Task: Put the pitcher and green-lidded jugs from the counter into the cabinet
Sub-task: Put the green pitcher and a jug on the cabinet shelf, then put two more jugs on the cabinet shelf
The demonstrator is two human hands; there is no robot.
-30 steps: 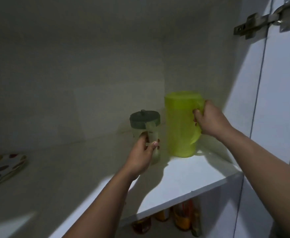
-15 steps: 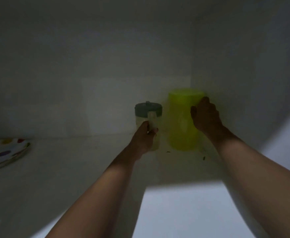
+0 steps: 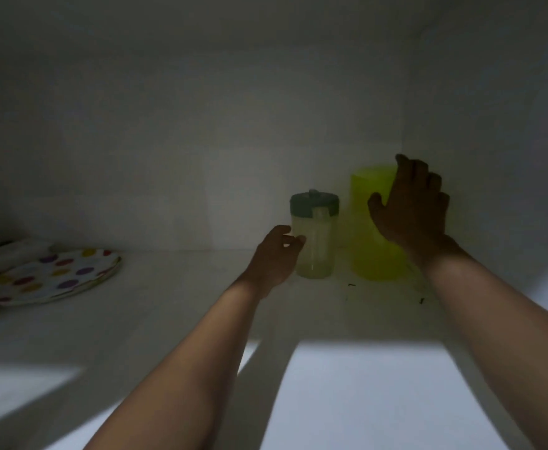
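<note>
Right hand (image 3: pixel 410 211): fingers spread wide, off pitcher (image 3: pixel 375 228) handle it gripped half a second ago; palm in front of pitcher.
Left hand (image 3: pixel 276 258): grip loosened, fingertips beside jug (image 3: pixel 314 237), possibly touching.
Jug upright just left of pitcher; both deep on cabinet shelf (image 3: pixel 168 303), released.
Spotted plate (image 3: pixel 48 276) well left of pitcher.
Judgement: this pair placed; remaining jugs presumably on counter.

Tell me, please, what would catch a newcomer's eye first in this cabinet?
The bright yellow-green pitcher glows at the shelf's back right corner, the open right hand in front of it. Beside it stands a green-lidded jug, the left hand at its side. A polka-dot plate lies far left.
</note>
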